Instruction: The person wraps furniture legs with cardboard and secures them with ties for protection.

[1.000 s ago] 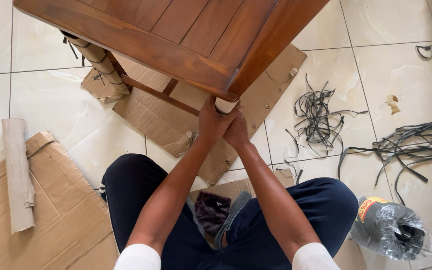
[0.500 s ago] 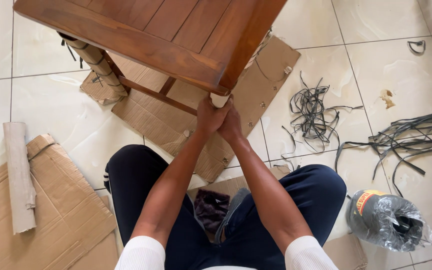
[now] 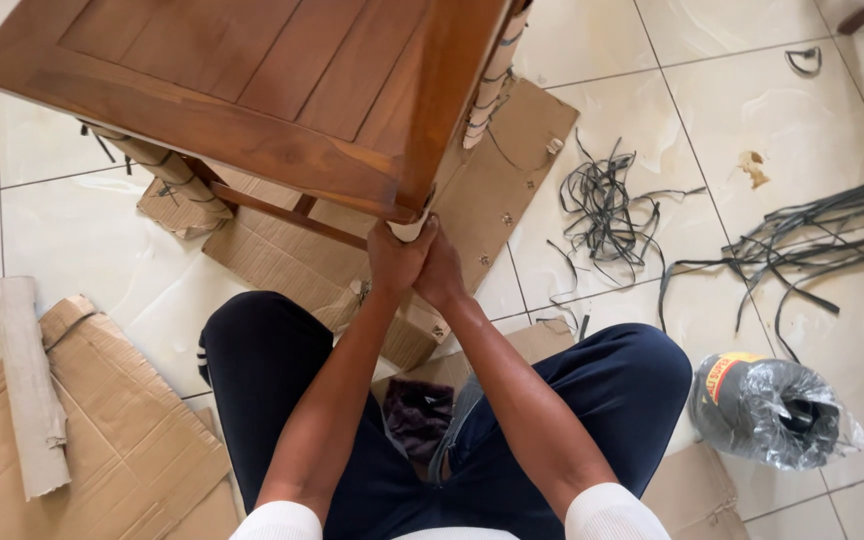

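Directly below the near corner of the brown slatted wooden table: pale paper-wrapped leg, just under the surface edge, above the tiled floor. Left hand wrapped around the leg from the left, grip clamped on it. Right hand pressed against the left hand from the right, fingers curled around the same leg, grip likewise clamped. Second wrapped leg beyond the far edge, bound with dark strapping. Third wrapped leg at left, tilted. Flattened brown cardboard sheet under the table. Tangle of grey plastic strapping to the right, near the cardboard. Roll of dark strapping in clear plastic wrap beside the right knee. Rolled cardboard tube at far left, on more cardboard.
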